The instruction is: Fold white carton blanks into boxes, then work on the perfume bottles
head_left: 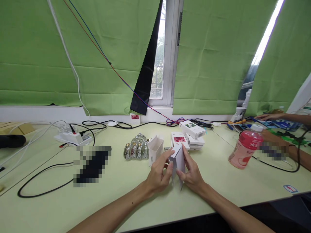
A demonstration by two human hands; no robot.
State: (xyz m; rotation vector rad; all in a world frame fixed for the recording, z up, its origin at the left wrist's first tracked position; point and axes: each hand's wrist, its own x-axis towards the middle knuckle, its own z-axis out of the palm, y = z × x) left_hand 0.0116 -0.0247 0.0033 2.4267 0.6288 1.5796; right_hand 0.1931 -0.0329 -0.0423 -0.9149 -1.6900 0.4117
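Note:
Between my two hands, just above the table (136,200), is a small white cardboard box (179,159) with loose flaps hanging at its lower end. My left hand (159,173) grips its left side with thumb and fingers. On the other side my right hand (193,171) pinches the right panel near the top edge. Behind my left hand stands an open white box (155,149), upright with its top flap raised. Left of that box sit several shiny metal parts in clear wrap (137,149). Beyond my hands lies a stack of flat white boxes (193,131), one with a red picture.
A pink drink bottle (246,147) stands to the right, near another person's arms (279,139). On the left are a power strip (73,137), cables and a blurred dark object (93,165). A small white box (135,118) rests against the wall.

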